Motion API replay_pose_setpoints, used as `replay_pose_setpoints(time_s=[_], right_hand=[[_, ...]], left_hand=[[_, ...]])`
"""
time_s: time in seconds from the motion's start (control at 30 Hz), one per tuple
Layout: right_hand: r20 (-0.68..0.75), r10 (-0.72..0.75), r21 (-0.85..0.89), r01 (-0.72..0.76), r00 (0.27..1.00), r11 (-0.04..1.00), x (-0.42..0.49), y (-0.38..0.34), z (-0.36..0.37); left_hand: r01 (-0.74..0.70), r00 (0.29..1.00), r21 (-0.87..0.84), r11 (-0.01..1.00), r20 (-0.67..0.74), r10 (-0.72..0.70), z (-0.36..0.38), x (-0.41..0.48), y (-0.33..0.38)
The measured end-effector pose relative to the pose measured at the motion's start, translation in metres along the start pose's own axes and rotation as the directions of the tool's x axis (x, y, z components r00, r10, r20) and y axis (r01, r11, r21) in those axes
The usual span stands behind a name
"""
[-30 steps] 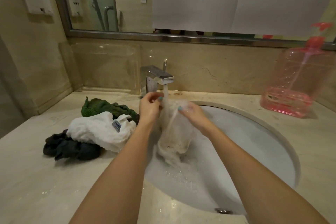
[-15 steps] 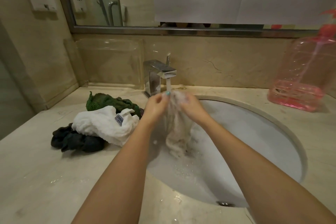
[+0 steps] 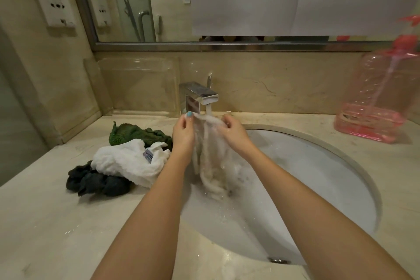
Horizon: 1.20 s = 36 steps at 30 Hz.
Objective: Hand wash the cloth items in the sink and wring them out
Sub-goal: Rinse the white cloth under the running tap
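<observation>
Hands (image 3: pixel 205 132) pinch wet cloth (image 3: pixel 210 161) under running faucet (image 3: pixel 201 95).

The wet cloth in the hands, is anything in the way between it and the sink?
Nothing visible. The left hand and right hand pinch the cloth by its top under the faucet; its bottom hangs into the sink.

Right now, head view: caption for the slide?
Under the running faucet, left hand and right hand hold a pale wet cloth; green cloth, white cloth and dark cloth lie on the counter.
</observation>
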State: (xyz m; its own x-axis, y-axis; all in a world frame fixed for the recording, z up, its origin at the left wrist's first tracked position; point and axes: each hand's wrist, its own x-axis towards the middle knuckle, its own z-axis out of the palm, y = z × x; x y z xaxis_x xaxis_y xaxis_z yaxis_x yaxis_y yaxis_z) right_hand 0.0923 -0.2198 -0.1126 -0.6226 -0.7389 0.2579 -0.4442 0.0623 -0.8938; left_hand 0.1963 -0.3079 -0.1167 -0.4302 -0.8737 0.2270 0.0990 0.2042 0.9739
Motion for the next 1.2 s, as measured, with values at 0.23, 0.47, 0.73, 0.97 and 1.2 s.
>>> replay_pose_setpoints(time_s=[0.23,0.47,0.73,0.97,1.2], right_hand=[[0.005,-0.003,0.218,0.001,1.000,0.976,-0.009,-0.003,-0.012],[-0.261,0.154,0.153,-0.116,0.953,0.981,0.000,-0.011,0.018],[-0.186,0.062,0.132,-0.038,0.981,0.991,-0.018,-0.024,0.049],[-0.224,0.178,-0.080,-0.200,0.958,0.976,0.000,0.014,-0.007],[-0.169,0.119,-0.061,-0.131,0.978,0.989,-0.004,0.024,-0.033]], left_hand=[[0.067,0.997,-0.014,0.998,-0.024,-0.067,0.013,0.004,0.004],[0.134,0.971,0.013,0.991,0.199,-0.134,0.042,-0.027,0.011],[0.175,0.978,0.045,0.983,0.105,-0.179,0.017,-0.005,-0.001],[0.257,0.930,-0.071,0.964,0.288,-0.227,0.034,-0.020,0.018],[-0.048,0.983,0.397,0.917,0.181,-0.027,0.001,-0.001,-0.001]])
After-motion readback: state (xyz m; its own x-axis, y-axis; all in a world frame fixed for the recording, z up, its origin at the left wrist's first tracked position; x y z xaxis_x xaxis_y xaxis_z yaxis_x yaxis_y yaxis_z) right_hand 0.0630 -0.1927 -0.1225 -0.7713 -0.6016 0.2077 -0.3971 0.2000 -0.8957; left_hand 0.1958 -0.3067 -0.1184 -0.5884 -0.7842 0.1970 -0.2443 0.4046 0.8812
